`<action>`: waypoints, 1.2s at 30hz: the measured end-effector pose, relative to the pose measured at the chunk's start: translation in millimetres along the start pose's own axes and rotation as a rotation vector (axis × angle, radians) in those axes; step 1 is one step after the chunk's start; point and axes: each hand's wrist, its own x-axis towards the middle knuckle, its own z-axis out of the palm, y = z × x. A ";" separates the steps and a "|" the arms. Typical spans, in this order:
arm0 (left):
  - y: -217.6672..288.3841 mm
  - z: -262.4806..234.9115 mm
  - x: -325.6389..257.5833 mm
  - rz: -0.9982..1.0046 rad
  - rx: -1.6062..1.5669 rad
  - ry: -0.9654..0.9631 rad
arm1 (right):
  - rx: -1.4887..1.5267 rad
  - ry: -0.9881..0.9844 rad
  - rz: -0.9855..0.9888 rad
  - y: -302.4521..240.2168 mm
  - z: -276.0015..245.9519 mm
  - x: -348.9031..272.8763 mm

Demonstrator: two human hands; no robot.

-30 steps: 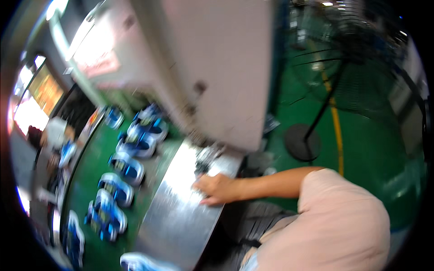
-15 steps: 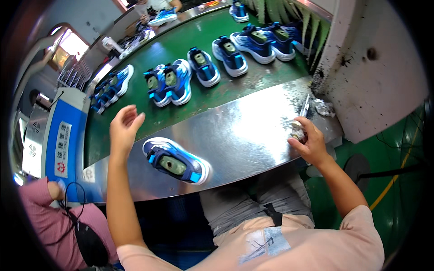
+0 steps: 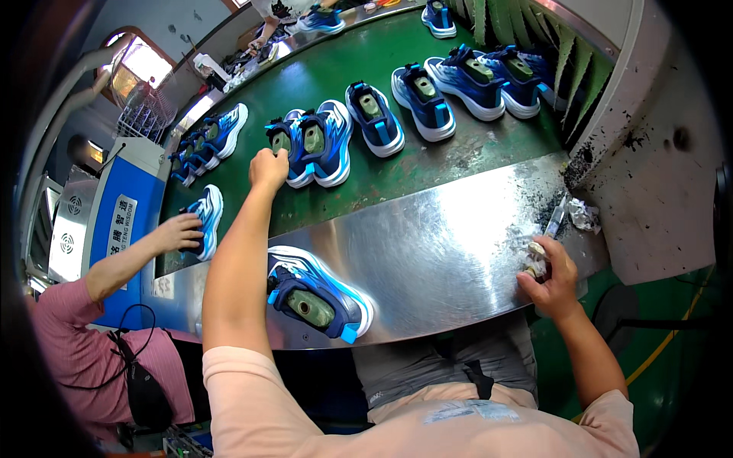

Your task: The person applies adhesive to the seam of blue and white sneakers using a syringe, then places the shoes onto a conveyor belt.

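My left hand (image 3: 269, 169) reaches over the green belt with fingers closed at the near edge of a blue sneaker (image 3: 281, 142), one of two standing side by side. The fingertips are partly hidden. Under my left forearm, close to me on the metal ledge, lies another blue sneaker (image 3: 317, 294) with a white sole and a green insert inside. My right hand (image 3: 551, 281) is closed around a small crumpled whitish wad (image 3: 537, 261) at the ledge's right end. Just beyond it lie a slim, pale tube-like thing (image 3: 557, 217) and a crumpled silvery wad (image 3: 585, 216).
More sneakers (image 3: 424, 99) stand in a row along the green belt (image 3: 336, 69). Green strips (image 3: 527, 34) hang over the belt's right end. At left, a co-worker's hand (image 3: 182, 231) touches a sneaker (image 3: 208, 217) beside a blue-and-white machine housing (image 3: 126, 210).
My left hand has moved forward from above the ledge to the pair of sneakers. The co-worker's hand has come up to a sneaker at left. My right hand keeps its wad.
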 end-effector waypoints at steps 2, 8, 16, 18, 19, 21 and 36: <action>13.4 -9.4 -11.4 -0.005 -0.052 -0.085 | 0.009 -0.004 -0.012 1.0 -3.2 0.5; -3.0 -67.6 -63.5 0.108 -0.584 -0.413 | 0.141 0.001 0.088 10.5 -2.0 1.6; 17.5 -91.8 -161.6 1.017 0.210 -0.750 | 0.299 -0.162 0.367 -11.5 -31.1 -9.4; 19.8 -70.4 -153.7 1.093 0.243 -0.782 | 0.328 -0.199 0.365 -16.3 -26.4 -4.8; 30.8 -71.2 -137.4 0.909 0.220 -0.910 | 0.307 -0.164 0.368 -12.4 -21.6 10.5; 28.9 -62.7 -130.6 0.902 0.191 -0.794 | 0.198 -0.165 0.441 -7.4 -11.2 31.9; 21.4 -66.2 -281.5 0.964 -0.376 0.129 | 0.070 -0.215 0.441 -36.9 -35.1 51.0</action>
